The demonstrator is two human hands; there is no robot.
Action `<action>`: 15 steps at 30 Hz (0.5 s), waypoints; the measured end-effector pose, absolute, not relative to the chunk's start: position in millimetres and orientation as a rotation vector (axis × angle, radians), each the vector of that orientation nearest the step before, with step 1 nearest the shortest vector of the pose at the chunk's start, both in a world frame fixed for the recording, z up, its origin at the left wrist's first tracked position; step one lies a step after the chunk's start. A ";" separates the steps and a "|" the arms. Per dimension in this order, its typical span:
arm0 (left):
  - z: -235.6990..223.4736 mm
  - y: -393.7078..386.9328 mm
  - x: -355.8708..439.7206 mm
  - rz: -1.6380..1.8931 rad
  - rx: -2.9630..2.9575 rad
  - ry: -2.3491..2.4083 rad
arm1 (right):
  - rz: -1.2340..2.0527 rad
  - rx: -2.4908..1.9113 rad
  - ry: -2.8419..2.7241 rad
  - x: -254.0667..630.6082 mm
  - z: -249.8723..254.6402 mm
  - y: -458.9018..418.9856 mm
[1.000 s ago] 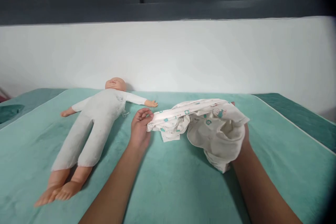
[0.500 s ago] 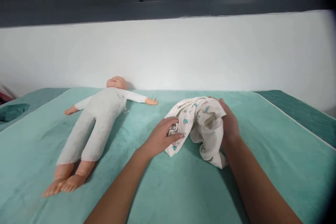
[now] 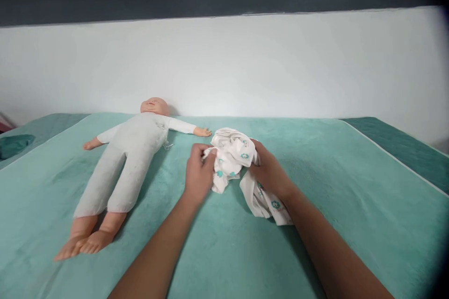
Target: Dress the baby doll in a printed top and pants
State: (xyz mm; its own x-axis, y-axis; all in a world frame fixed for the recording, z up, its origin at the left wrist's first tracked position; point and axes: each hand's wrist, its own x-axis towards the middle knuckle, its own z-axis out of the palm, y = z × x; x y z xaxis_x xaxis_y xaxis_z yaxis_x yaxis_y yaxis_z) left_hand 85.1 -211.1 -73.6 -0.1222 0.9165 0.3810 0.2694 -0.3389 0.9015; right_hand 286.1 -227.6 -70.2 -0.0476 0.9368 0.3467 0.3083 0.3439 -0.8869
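Bunched between my hands is a white baby garment [image 3: 229,156] with small green and brown prints; its exact cut is hidden in the folds. My left hand [image 3: 199,168] pinches its left edge between thumb and fingers. Gripping the gathered right side, my right hand [image 3: 270,168] is closed, with some fingers hidden behind the cloth. A loose part of the garment hangs below my right hand onto the bed. To the left, a baby doll [image 3: 135,138] lies on its back, its white cloth body showing and its arms spread. One doll hand is close to the garment.
A green sheet [image 3: 217,252] covers the bed, with darker green fabric [image 3: 403,154] beyond a pale seam on the right. Behind stands a white wall [image 3: 245,65] below a dark window frame [image 3: 245,2] with metal bars. A dark green fold [image 3: 16,145] lies at the far left.
The garment has moved left and is bunched up more. My right hand has shifted left, nearer my left hand, which has closed into a pinch on the cloth. The view tilts slightly down.
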 end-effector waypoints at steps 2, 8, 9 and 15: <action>-70.8 -205.2 78.6 1.694 1.328 1.319 | 0.684 -1.318 -1.431 297.5 -73.0 -223.0; -60.0 -190.6 65.6 1.750 0.781 0.981 | 0.509 -1.352 -1.177 321.0 -67.6 -219.1; -58.4 -192.4 67.4 1.678 0.776 0.918 | 0.479 -1.288 -1.255 317.1 -65.5 -222.2; -54.7 -228.9 80.2 1.186 0.997 0.608 | 0.921 -0.879 -1.633 268.2 -64.2 -246.3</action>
State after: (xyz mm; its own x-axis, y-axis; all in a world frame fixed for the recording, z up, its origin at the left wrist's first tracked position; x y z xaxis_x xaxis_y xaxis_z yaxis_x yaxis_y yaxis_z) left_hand 80.2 -228.9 -54.7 0.2990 0.9487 0.1030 -0.4703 0.0526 0.8809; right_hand 268.2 -246.3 -64.2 -0.2129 0.8858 0.4124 0.1052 0.4404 -0.8916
